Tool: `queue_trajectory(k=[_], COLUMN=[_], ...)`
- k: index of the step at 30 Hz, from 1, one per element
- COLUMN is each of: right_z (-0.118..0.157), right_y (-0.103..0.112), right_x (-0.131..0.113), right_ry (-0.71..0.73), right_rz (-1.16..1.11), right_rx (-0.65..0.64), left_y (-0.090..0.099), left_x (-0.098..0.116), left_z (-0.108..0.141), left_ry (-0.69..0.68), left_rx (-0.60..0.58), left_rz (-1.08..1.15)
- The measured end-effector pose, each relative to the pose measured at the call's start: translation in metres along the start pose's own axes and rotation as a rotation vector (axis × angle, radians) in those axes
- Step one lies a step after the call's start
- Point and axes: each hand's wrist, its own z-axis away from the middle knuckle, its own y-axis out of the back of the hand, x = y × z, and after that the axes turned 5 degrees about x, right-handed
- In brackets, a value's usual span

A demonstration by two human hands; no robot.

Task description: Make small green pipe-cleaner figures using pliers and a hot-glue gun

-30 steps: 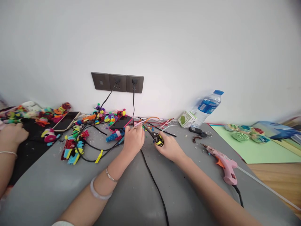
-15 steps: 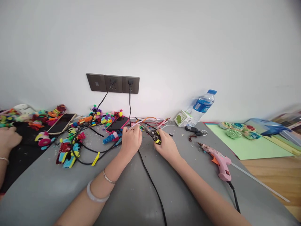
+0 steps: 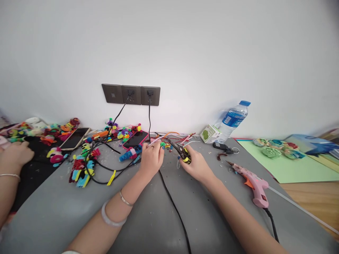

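Observation:
My left hand (image 3: 152,157) is closed above the grey table, a ring on one finger. A small green and yellow fuzzy piece (image 3: 162,144) peeks out at its fingertips; most of it is hidden. In my right hand (image 3: 197,164) is a pair of pliers (image 3: 182,151) with black and yellow handles and dark jaws, my fingers wrapped round the grips. The jaws point up and left, a short gap from the fuzzy piece. Behind both hands lie loose pipe cleaners (image 3: 171,133). A blue and pink fuzzy figure (image 3: 129,153) lies just left of my left hand.
A pink glue gun (image 3: 254,185) lies at right, near keys (image 3: 222,147), a small box (image 3: 209,134) and a tilted water bottle (image 3: 233,121). Black cables (image 3: 172,201) cross the table. Two phones (image 3: 75,138) and several fuzzy figures (image 3: 83,165) lie left, beside another person's hand (image 3: 17,155).
The pliers have drawn away to the right from my left hand, leaving a gap at the fuzzy piece. The view has shifted slightly left. More of the other person's hand shows.

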Motion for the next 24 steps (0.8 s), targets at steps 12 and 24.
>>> queue_trajectory(k=[12, 24], right_z=[0.002, -0.002], right_y=[-0.016, -0.022], right_x=[0.000, 0.003], right_ry=[0.061, 0.033], right_rz=[0.030, 0.072], right_rx=[0.026, 0.061], left_y=[-0.010, -0.016], left_x=[-0.003, -0.006], left_z=[0.001, 0.002], left_ry=[-0.021, 0.045], left_rx=[-0.019, -0.108], left_rz=[0.063, 0.147])
